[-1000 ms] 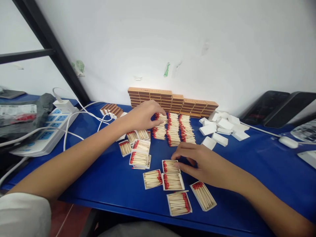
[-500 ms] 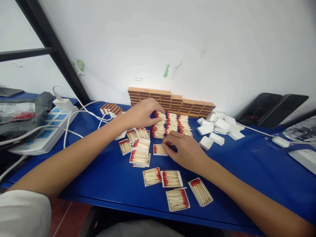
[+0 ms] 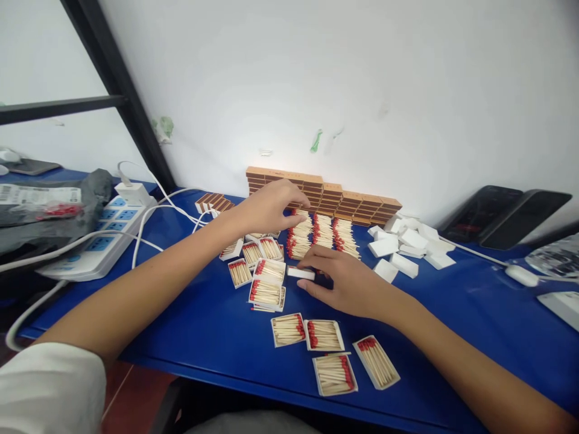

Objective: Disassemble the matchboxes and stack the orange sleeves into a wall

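Observation:
My right hand (image 3: 346,280) grips a small white matchbox tray (image 3: 301,273) between thumb and fingers. The tray is tilted so that its long side faces me, and its inside is hidden. Just beyond it, my left hand (image 3: 277,207) hovers at the leftmost pile of red-tipped matches (image 3: 300,238), thumb and forefinger apart. Two more match piles (image 3: 322,232) lie beside that one. Several match-filled trays (image 3: 266,292) are grouped and partly stacked left of my right hand. Nearer to me lie more filled trays (image 3: 324,335).
A low wall of stacked brown matchboxes (image 3: 287,178) stands against the white wall. Empty white trays (image 3: 411,241) are heaped at the right, near two dark phone-like objects (image 3: 479,214). A power strip (image 3: 106,241) with white cables occupies the left side of the blue table (image 3: 203,328).
My right hand has tipped the tray up, so its matches no longer show. My left hand stays by the left match pile. The whole view has shifted slightly.

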Action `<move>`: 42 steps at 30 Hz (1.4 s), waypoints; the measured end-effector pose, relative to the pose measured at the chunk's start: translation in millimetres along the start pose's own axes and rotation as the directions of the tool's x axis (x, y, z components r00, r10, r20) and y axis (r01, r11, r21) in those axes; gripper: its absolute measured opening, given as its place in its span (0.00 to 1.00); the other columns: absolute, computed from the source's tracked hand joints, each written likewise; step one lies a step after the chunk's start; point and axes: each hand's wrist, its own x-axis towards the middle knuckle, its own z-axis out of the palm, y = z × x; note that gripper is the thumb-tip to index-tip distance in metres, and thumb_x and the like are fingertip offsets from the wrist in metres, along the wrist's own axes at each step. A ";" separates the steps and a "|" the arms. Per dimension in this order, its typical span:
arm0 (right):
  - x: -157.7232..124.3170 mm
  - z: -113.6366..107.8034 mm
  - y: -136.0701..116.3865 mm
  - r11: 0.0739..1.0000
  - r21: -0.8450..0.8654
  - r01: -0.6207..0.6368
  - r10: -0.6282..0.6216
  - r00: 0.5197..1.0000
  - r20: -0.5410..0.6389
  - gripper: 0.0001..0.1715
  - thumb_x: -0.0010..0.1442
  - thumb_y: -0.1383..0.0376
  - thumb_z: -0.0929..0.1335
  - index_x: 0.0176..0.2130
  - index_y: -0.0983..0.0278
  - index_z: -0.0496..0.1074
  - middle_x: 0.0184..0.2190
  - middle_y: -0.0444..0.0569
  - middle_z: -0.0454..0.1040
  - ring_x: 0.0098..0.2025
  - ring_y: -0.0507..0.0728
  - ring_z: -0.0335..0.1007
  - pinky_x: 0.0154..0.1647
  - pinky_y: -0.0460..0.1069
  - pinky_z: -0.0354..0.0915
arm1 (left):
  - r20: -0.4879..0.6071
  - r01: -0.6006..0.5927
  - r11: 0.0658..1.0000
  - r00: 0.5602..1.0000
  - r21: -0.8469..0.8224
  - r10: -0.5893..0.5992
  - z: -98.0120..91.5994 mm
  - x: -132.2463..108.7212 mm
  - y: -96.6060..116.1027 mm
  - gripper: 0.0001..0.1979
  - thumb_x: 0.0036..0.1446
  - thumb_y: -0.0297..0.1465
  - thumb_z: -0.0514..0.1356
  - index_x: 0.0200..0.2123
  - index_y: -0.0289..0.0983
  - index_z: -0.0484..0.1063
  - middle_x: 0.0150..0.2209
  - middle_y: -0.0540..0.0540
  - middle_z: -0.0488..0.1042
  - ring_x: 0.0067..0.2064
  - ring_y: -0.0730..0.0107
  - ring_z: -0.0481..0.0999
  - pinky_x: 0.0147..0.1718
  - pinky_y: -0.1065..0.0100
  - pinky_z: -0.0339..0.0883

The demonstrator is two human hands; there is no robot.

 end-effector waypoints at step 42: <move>-4.4 -25.2 37.2 0.983 -0.159 -0.094 0.022 0.915 -0.404 0.13 0.66 0.57 0.70 0.48 0.61 0.74 0.44 0.54 0.77 0.43 0.63 0.76 0.42 0.55 0.70 | 0.476 0.122 0.989 0.867 0.086 -0.148 4.3 -11.3 11.9 0.53 0.52 0.59 0.64 0.75 0.41 0.54 0.72 0.35 0.61 0.73 0.37 0.52 0.70 0.42 0.49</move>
